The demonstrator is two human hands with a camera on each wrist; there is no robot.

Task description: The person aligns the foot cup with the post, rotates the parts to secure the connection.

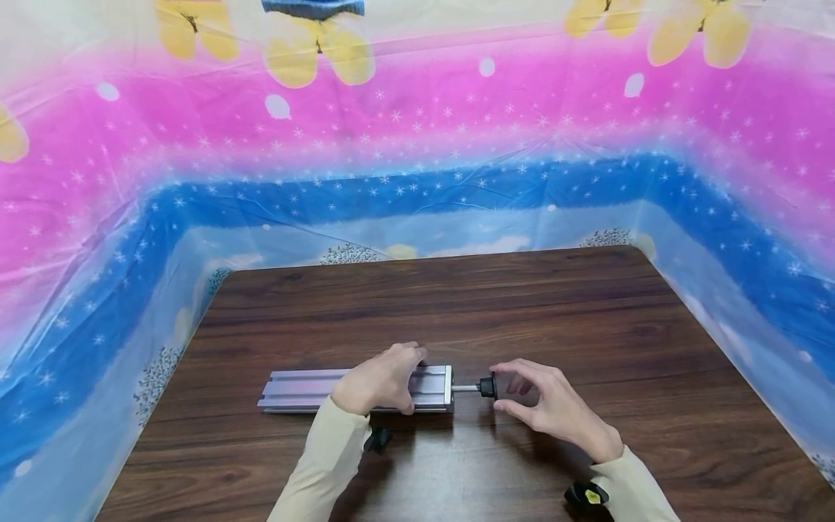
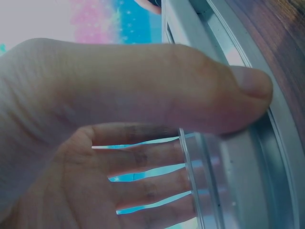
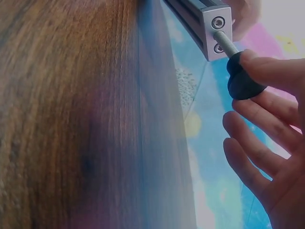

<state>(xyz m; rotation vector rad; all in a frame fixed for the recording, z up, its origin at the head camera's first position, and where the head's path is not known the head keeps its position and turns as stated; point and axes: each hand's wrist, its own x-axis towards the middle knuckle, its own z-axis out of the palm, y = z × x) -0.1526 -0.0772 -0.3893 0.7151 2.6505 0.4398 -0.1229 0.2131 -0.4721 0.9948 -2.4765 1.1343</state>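
Silver grooved aluminium rail [image 1: 355,389] on bench [image 1: 587,319] | left hand [image 1: 380,379] wraps it | right hand [image 1: 554,409] pinches black round knob [image 1: 487,386] | threaded shank [image 1: 465,388] half-exposed at rail end, not seated.

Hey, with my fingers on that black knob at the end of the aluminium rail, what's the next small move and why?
Probably twist the black knob with the right hand: a stretch of its threaded rod shows bare outside the aluminium rail, and the left hand grips the rail on the table.
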